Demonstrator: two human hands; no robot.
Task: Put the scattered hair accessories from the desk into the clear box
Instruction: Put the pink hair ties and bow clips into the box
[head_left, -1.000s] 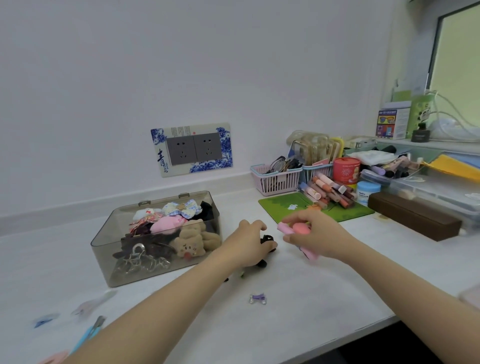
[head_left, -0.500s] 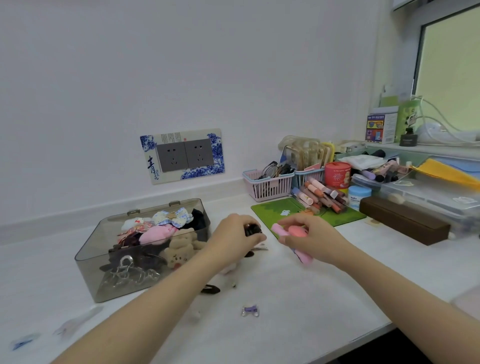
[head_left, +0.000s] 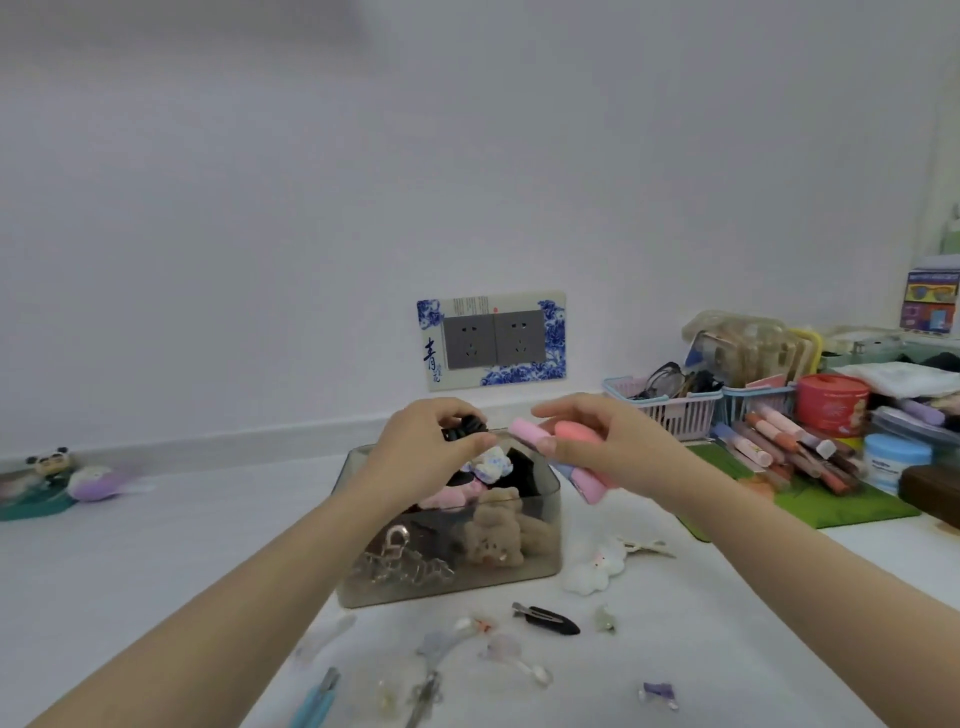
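The clear box (head_left: 540, 569) stands mid-desk, filled with plush bears, bows and metal clips. My left hand (head_left: 421, 452) hovers over its back half and pinches a black hair tie (head_left: 464, 430). Just to the right, above the box's right rim, my right hand (head_left: 597, 441) grips pink and coral hair clips (head_left: 571, 439), their ends sticking out below the fingers. In front of the box lie a black flat clip (head_left: 548, 618), a white fluffy clip (head_left: 592, 569), a purple mini clip (head_left: 658, 693), a blue clip (head_left: 318, 699) and several pale translucent clips (head_left: 447, 642).
At the right stand pink and blue baskets (head_left: 675, 410), a red tin (head_left: 831, 402), pens on a green mat (head_left: 852, 506) and a brown case (head_left: 932, 491). A panda figure and purple toy (head_left: 93, 480) sit far left. A double wall socket (head_left: 493, 340) is behind the box.
Both hands lifted from the desk and moved left to hover over the box, each carrying its item. The view swung left and down, bringing more loose clips into sight.
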